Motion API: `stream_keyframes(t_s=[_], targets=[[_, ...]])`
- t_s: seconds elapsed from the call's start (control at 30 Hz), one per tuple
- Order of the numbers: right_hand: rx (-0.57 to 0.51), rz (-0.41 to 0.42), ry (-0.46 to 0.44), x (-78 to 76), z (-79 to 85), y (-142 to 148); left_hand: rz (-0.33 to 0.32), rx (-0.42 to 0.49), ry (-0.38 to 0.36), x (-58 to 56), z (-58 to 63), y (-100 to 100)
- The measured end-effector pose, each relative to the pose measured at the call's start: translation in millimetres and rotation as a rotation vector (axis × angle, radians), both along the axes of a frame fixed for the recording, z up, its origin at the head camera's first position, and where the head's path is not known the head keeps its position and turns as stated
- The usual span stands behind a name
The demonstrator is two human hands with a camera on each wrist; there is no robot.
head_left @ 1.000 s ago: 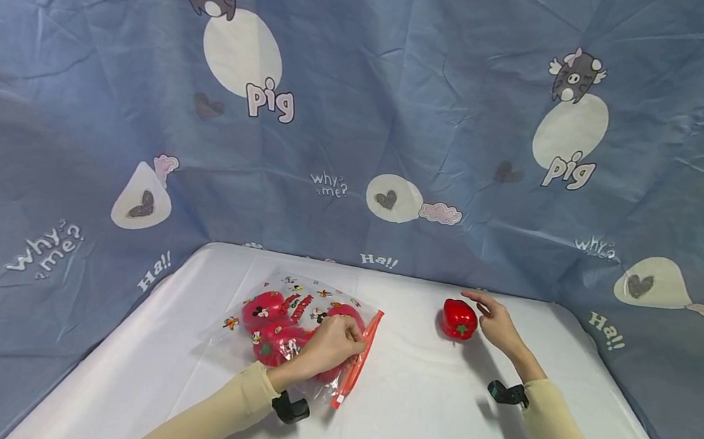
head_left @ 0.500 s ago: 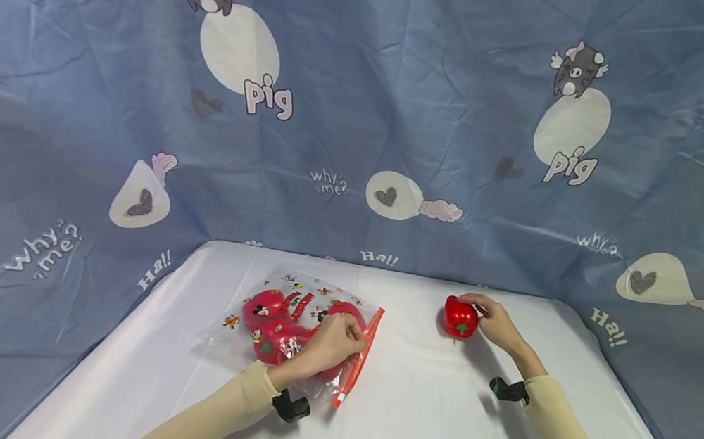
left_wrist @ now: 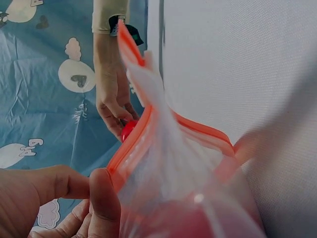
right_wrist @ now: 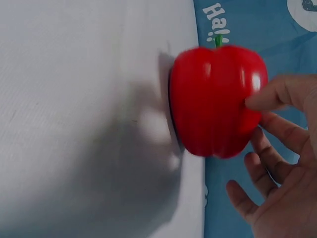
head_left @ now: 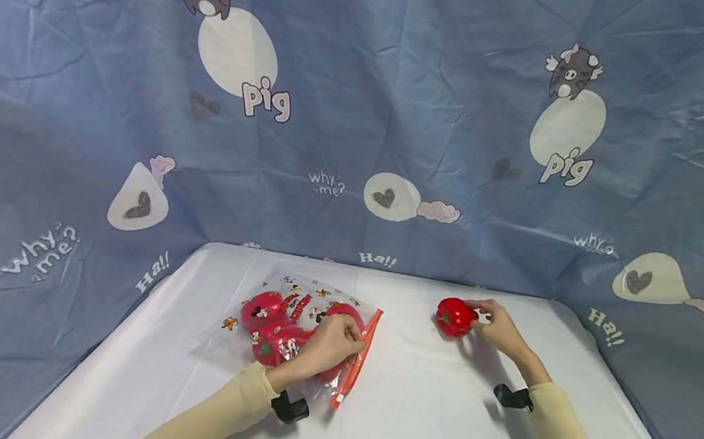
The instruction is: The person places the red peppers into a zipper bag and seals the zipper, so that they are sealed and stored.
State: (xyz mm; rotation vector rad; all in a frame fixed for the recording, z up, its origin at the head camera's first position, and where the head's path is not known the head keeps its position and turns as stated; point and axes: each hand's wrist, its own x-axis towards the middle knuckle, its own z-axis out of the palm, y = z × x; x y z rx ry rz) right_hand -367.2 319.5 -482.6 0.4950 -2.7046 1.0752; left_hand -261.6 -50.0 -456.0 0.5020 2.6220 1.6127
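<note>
My left hand (head_left: pixel 332 345) pinches the orange zip edge of a clear printed zip bag (head_left: pixel 301 301) between thumb and forefinger. In the left wrist view the bag's mouth (left_wrist: pixel 208 134) gapes apart, and the bag lies on the table with several red peppers inside, seen through the plastic. On the right, a glossy red bell pepper (head_left: pixel 455 318) with a green stem is pinched by my right hand (head_left: pixel 499 329). The right wrist view shows the thumb on the side of the pepper (right_wrist: pixel 215 104) and the forefinger against it, with the other fingers spread loosely below.
A white cloth covers the table (head_left: pixel 404 408). Behind it and at both sides hangs a blue curtain (head_left: pixel 334 140) with pig prints, close to the table's back edge. Between the bag and the pepper lies a stretch of white cloth.
My right hand has come down onto the single bell pepper, which has turned and shifted slightly left, its stem now pointing left. My left hand and the bag have stayed put.
</note>
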Motion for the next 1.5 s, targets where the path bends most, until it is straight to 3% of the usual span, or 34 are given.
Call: stream_keyframes(t_s=[0.33, 0.57, 0.83, 1.03, 1.5], targets=[[-0.029, 0.03, -0.063, 3.0, -0.4, 0, -0.005, 0.011, -0.008, 0.6, -1.3, 0], [-0.115, 0.074, -0.12, 3.4, -2.1, -4, -0.002, 0.003, -0.001, -0.1, -0.4, 0], [-0.183, 0.064, -0.138, 6.9, -7.9, -4, -0.004, 0.005, 0.01, 0.1, -0.7, -1], [-0.224, 0.044, -0.215, 9.4, -9.9, -6, 0.002, -0.001, 0.016, 0.6, -1.3, -1], [-0.181, 0.012, -0.283, 6.5, -20.6, -5, -0.001, 0.005, 0.009, 0.2, -0.9, -1]])
